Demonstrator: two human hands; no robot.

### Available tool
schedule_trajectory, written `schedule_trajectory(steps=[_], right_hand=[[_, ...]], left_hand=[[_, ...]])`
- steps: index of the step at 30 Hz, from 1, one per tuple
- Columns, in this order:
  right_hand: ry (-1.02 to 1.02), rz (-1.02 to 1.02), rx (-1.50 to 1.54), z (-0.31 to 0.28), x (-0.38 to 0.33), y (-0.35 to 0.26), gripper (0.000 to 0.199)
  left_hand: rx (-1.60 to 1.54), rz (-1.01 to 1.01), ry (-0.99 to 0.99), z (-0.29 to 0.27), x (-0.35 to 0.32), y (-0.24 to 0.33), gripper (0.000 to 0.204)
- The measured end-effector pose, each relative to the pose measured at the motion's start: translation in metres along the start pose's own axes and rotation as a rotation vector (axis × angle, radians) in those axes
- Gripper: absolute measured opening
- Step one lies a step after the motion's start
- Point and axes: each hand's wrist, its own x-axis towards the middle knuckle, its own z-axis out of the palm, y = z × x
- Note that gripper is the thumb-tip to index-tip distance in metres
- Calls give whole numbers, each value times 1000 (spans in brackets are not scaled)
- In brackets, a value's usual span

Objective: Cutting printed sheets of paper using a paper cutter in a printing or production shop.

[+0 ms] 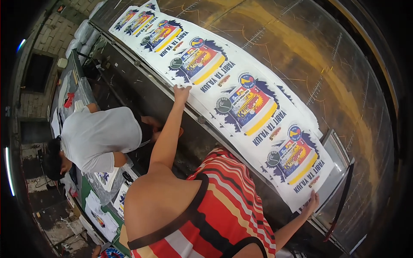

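Our long printed sheet (230, 122) runs from upper left to lower right across the desk (297, 56), its lower long edge touching the left hand (181, 93) mid-frame and its lower-right corner the right hand (311, 204), though we cannot tell whether either pinches.

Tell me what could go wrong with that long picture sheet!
The long printed sheet might crease or tear if the left hand and right hand, far apart along its near edge, pull unevenly. It could slip off, since that edge runs along the rim of the table. Its right end might snag on the grey frame there.
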Motion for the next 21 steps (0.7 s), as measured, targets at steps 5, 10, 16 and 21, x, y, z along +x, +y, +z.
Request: schedule_trajectory(steps=[5, 10, 16, 21], right_hand=[[-29, -284, -158, 34, -28, -61, 16], [29, -633, -298, 50, -75, -183, 9], [283, -577, 180, 15, -162, -299, 25], [122, -1086, -288, -35, -163, -243, 33]], left_hand=[[379, 15, -353, -23, -17, 26, 51], [588, -495, -1733, -1, -147, 28, 77], [-288, -784, -1600, 4, -220, 29, 91], [-874, -344, -628, -11, -126, 21, 58]])
